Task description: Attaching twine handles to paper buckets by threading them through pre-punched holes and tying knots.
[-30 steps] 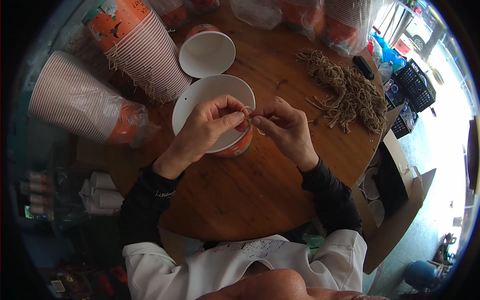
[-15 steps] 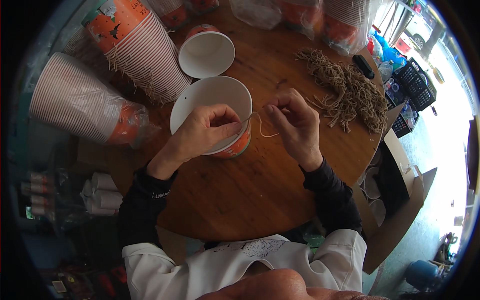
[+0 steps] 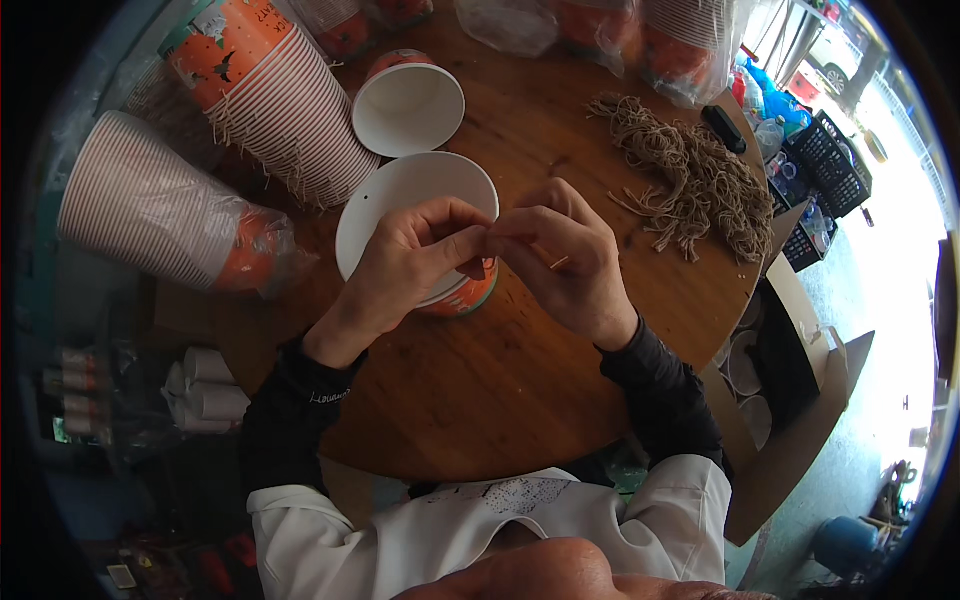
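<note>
A white-lined paper bucket (image 3: 378, 217) with an orange printed outside stands in front of me, a small dark hole near its left rim. My left hand (image 3: 412, 255) reaches across the bucket's opening, thumb and forefinger pinched at its right rim. Against those fingertips my right hand (image 3: 570, 258) is also pinched. Between them they hold a thin cord; only its pale tip (image 3: 560, 263) shows by my right fingers. The fingers hide the rest of the cord and whether it passes through the rim. Just behind stands a second, smaller-looking paper bucket (image 3: 408, 108).
At the left lie tall stacks of nested buckets, one with cords hanging off it (image 3: 290, 110), one in clear plastic (image 3: 150, 200). A heap of tan cords (image 3: 695, 180) and a black object (image 3: 724, 129) lie at the right. An open carton (image 3: 790, 440) stands beside the round table (image 3: 450, 400).
My right hand has moved left, so its fingertips meet those of my left hand. The cord's loose loop, seen hanging between the hands before, is now mostly hidden.
</note>
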A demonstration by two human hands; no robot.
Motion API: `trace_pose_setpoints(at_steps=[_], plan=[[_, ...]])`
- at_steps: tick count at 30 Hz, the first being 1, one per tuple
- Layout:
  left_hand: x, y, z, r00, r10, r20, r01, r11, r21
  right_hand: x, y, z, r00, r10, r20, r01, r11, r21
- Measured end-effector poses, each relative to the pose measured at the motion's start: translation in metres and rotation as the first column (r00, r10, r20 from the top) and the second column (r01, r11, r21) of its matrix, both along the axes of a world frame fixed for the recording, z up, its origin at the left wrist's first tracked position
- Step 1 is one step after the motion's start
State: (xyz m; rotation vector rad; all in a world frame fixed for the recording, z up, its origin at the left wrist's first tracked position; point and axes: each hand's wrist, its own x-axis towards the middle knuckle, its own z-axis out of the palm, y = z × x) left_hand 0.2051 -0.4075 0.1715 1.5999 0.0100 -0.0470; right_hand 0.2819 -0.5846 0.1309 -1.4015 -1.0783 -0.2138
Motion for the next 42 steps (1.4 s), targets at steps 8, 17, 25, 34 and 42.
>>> trace_pose_setpoints(at_steps=[8,17,25,34,42], plan=[[-0.002,0.003,-0.002,0.991,0.003,0.136,-0.031,0.979,0.200,0.007,-0.002,-0.003,0.992,-0.013,-0.128,0.016,1.000,0.025],[-0.006,0.010,0.010,1.000,0.007,-0.017,-0.002,0.972,0.235,0.008,-0.013,0.006,0.991,-0.092,-0.098,0.104,0.987,0.121],[-0.004,-0.005,0.007,0.967,0.064,0.248,-0.124,0.964,0.236,0.002,-0.010,0.009,0.998,0.056,-0.034,-0.059,0.995,-0.079],[-0.005,-0.012,-0.003,0.912,-0.016,0.409,-0.143,0.924,0.354,0.001,-0.001,0.003,0.985,0.022,-0.169,-0.026,0.999,-0.023],[-0.007,-0.009,0.003,0.920,0.047,0.389,-0.182,0.931,0.317,-0.001,0.006,-0.006,0.801,0.160,-0.577,-0.142,0.987,0.078]])
